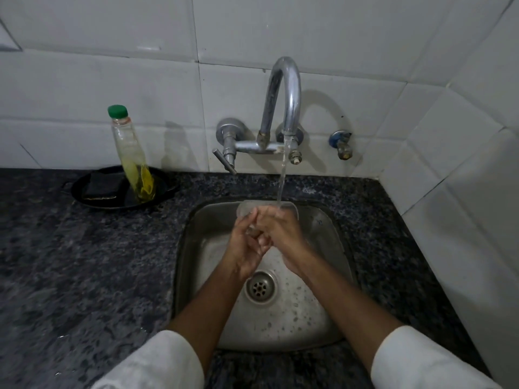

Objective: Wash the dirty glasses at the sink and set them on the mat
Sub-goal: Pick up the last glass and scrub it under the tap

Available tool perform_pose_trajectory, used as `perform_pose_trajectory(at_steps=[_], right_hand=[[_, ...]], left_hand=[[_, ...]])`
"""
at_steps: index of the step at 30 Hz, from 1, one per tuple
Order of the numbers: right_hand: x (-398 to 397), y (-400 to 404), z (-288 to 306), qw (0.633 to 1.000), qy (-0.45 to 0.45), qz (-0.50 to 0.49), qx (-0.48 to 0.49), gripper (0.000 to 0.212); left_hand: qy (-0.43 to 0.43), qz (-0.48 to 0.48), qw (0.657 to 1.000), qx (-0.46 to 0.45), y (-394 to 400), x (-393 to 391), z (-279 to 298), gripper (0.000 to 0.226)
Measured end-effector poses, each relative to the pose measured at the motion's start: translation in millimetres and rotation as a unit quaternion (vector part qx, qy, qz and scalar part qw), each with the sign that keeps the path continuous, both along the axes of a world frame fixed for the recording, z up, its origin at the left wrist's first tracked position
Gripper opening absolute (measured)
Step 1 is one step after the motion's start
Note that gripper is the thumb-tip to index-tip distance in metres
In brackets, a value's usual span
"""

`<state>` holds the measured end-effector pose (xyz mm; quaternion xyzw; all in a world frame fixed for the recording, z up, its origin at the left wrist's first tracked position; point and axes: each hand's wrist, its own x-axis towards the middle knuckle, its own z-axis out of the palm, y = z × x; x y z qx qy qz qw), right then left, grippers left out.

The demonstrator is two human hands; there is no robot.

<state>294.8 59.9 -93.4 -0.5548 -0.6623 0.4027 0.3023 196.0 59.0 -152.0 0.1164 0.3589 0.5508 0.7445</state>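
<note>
Water runs in a thin stream from the curved steel tap (283, 102) onto a clear glass (266, 207) held over the back of the steel sink (331, 248). Both hands meet on that glass, which is blurred and largely hidden behind them. Left hand (244, 248) has its fingers curled round the near side of the glass, gripping it from the left. Right hand (283, 234) is also curled against the glass from the right, its fingertips lost among those of the left hand, so exactly how they lie cannot be told. Both forearms reach in from white sleeves (157, 360) at the bottom edge. Below the hands the drain (260, 287) sits in the wet sink floor, dotted with droplets. On the dark speckled bench (84, 262) to the left, a black dish (84, 196) holds a dark sponge (102, 188) and a tilted clear bottle (132, 155) with a green cap and yellow liquid. White tiles (112, 80) cover the wall behind.
</note>
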Motion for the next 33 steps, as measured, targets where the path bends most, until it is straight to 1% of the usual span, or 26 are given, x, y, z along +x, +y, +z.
perform_pose_trajectory(at_steps=[2, 3, 4, 5, 7, 8, 9, 11, 12, 13, 14, 15, 17, 18, 19, 20, 22, 23, 24, 26, 27, 28, 30, 31, 32, 33], right_hand=[[11, 1, -5, 0.974, -0.171, 0.122, 0.079, 0.017], [18, 1, -8, 0.929, -0.298, 0.182, 0.12, 0.019], [23, 1, -8, 0.911, -0.344, 0.196, 0.114, 0.021], [24, 2, -11, 0.921, -0.323, 0.192, 0.103, 0.019], [14, 0, -7, 0.992, -0.079, 0.096, 0.011, 0.018], [7, 0, -2, 0.999, 0.019, 0.042, -0.02, 0.019], [4, -1, 0, 0.998, 0.048, 0.039, -0.018, 0.019], [10, 1, -9, 0.976, -0.136, 0.155, 0.072, 0.025], [16, 2, -14, 0.93, -0.28, 0.208, 0.117, 0.03], [22, 3, -13, 0.896, -0.353, 0.229, 0.14, 0.035], [23, 5, -15, 0.895, -0.36, 0.226, 0.136, 0.039], [22, 5, -16, 0.93, -0.291, 0.197, 0.106, 0.038], [11, 3, -8, 0.995, -0.057, 0.079, 0.035, 0.027], [6, -2, -2, 0.999, 0.018, 0.043, -0.011, 0.022], [8, -5, 1, 0.998, 0.022, 0.059, -0.015, 0.019], [11, -5, -2, 0.99, -0.072, 0.116, 0.027, 0.02], [19, -8, -10, 0.904, -0.364, 0.202, 0.098, 0.018], [20, -9, -9, 0.891, -0.402, 0.194, 0.084, 0.015], [17, -8, -13, 0.921, -0.353, 0.158, 0.053, 0.021], [6, -7, -10, 0.995, -0.063, 0.03, -0.069, 0.025], [3, -6, -6, 0.993, 0.044, -0.015, -0.11, 0.021], [4, -6, -5, 0.991, 0.085, -0.003, -0.103, 0.019], [14, -5, -17, 0.985, -0.129, 0.11, 0.019, 0.017], [19, -3, -23, 0.945, -0.279, 0.161, 0.047, 0.016], [22, -1, -26, 0.928, -0.329, 0.172, 0.043, 0.02], [24, 0, -30, 0.945, -0.281, 0.165, 0.026, 0.024]], left_hand=[[0.065, -0.031, 0.997, -0.018, 8, -10, 7, 0.055], [0.12, -0.06, 0.991, -0.027, 11, -14, 9, 0.064], [0.168, -0.079, 0.982, -0.034, 12, -17, 11, 0.071], [0.186, -0.088, 0.978, -0.028, 11, -17, 10, 0.071], [0.112, -0.076, 0.991, 0.022, 1, -9, 13, 0.053], [0.061, -0.058, 0.996, 0.034, 0, -6, 13, 0.044], [0.025, -0.045, 0.998, 0.035, 0, -4, 12, 0.041], [0.049, -0.042, 0.998, 0.012, 6, -8, 14, 0.048], [0.08, -0.053, 0.995, -0.005, 8, -11, 14, 0.057], [0.107, -0.064, 0.992, -0.011, 8, -12, 11, 0.063], [0.107, -0.067, 0.992, -0.004, 7, -12, 11, 0.062], [0.084, -0.063, 0.994, 0.005, 4, -13, 9, 0.056], [0.005, -0.036, 0.999, 0.029, 0, -11, 8, 0.032], [-0.015, -0.026, 0.999, 0.037, 0, -10, 9, 0.023], [-0.011, -0.02, 0.999, 0.034, 1, -11, 11, 0.019], [0.03, -0.02, 0.999, 0.015, 4, -13, 12, 0.022], [0.142, -0.046, 0.988, -0.033, 10, -15, 13, 0.036], [0.163, -0.06, 0.984, -0.048, 11, -15, 11, 0.043], [0.149, -0.071, 0.985, -0.043, 9, -14, 9, 0.05], [0.062, -0.067, 0.996, 0.013, 5, -11, 4, 0.055], [0.015, -0.049, 0.998, 0.027, 5, -11, -1, 0.055], [-0.01, -0.032, 0.999, 0.025, 5, -12, -2, 0.058], [0.031, -0.022, 0.999, -0.019, 7, -16, 3, 0.055], [0.086, -0.036, 0.994, -0.05, 7, -16, 10, 0.055], [0.141, -0.054, 0.985, -0.078, 8, -16, 14, 0.059], [0.17, -0.053, 0.979, -0.097, 9, -14, 17, 0.061]])
